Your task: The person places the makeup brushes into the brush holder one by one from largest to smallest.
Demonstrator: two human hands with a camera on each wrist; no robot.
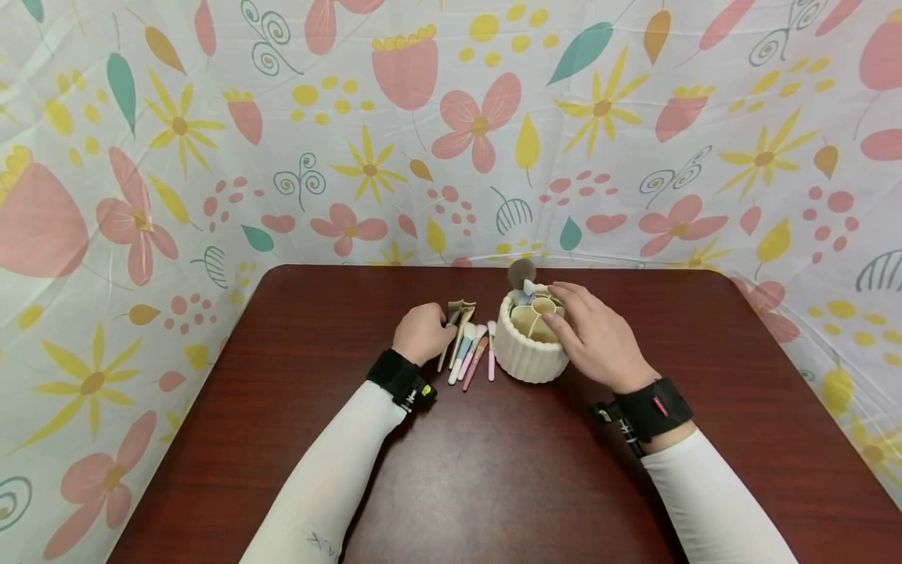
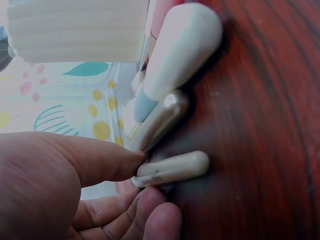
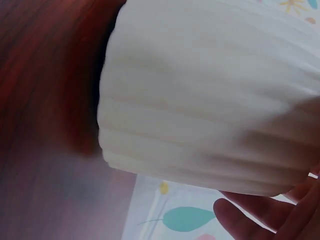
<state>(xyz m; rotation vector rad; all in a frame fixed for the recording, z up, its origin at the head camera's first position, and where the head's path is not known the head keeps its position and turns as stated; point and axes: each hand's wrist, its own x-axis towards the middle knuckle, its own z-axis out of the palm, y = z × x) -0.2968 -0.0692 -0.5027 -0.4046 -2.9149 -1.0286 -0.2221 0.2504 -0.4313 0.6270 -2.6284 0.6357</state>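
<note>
A: Pose, left side?
B: Left forearm, in a white sleeve (image 1: 331, 470), slants in from the near left. Black strap (image 1: 396, 377) at the wrist. Left hand (image 1: 423, 333) is knuckles-up, fingers bent and nearly closed; thumb and fingertips pinch a slim brush with a rounded, glossy ivory handle (image 2: 177, 167).

A: Location of that brush?
B: Left end of a loose group on the dark red-brown wooden bench (image 1: 521, 478), handles toward the person. Just beside it: a brush with a shiny champagne metallic handle (image 2: 162, 120), then one with a tapered white handle and blue-grey band (image 2: 182, 50). A slim pink brush (image 1: 491, 360) lies at the right end, near the holder.

A: Which holder?
B: Round cream holder with ribbed walls and divided compartments (image 1: 528, 359), upright on the bench. A brush with a round, fluffy grey-brown head (image 1: 521, 273) stands in it, at the back.

A: Right side?
B: Right forearm angles in from the near right. Right hand (image 1: 599, 341) is back-up, loosely spread, thumb apart from the fingers; it rests at the holder's right rim. Fingers extend past the wall in the right wrist view; grip force cannot be told.
</note>
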